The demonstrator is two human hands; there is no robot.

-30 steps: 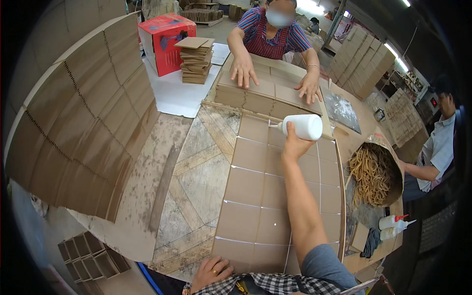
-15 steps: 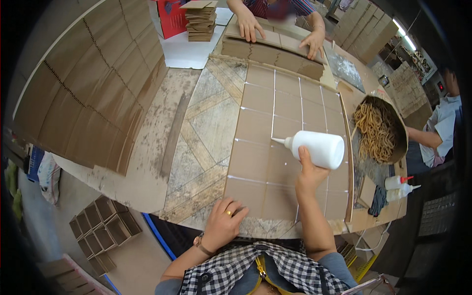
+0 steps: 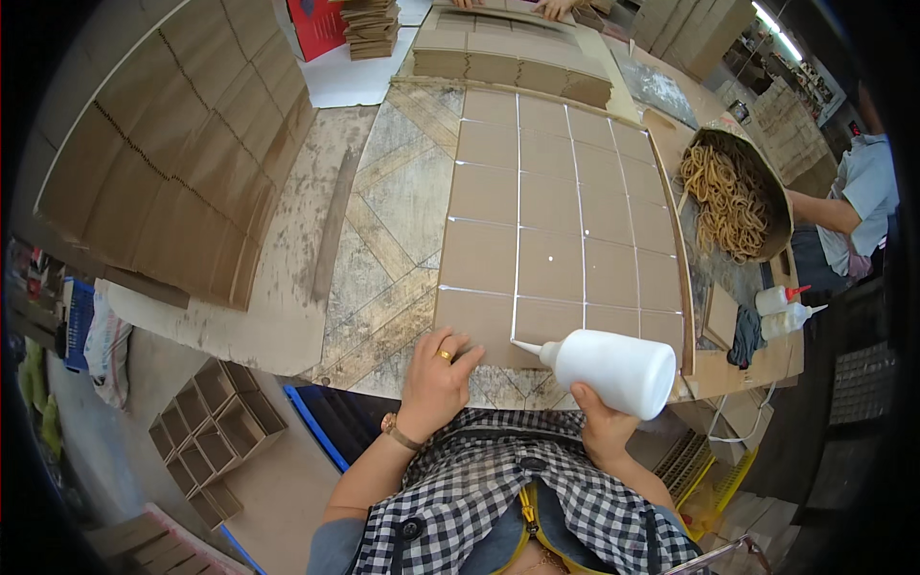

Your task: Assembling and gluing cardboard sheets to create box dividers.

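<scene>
My right hand (image 3: 604,422) grips a white squeeze bottle (image 3: 613,372) lying nearly level, its thin nozzle pointing left. The nozzle tip meets the lower end of a white glue line on a brown cardboard sheet (image 3: 479,251). White lines run along and across that sheet in a grid, with a few stray white dots between them. At the sheet's near left corner rests my left hand (image 3: 442,376), fingers loosely spread and holding nothing; a ring and a wristwatch are on it.
A cardboard stack (image 3: 517,65) lies beyond the sheet, with another person's hands behind it. To the right are a container of rubber bands (image 3: 728,206), small glue bottles (image 3: 788,320) and a dark cloth (image 3: 746,337). Large cardboard sheets (image 3: 182,163) stand left; a cardboard divider (image 3: 216,431) sits below.
My right hand has drawn the bottle toward me, lengthening the white line down the sheet. The other person's hands have moved farther back, lifting a cardboard piece. The view has shifted.
</scene>
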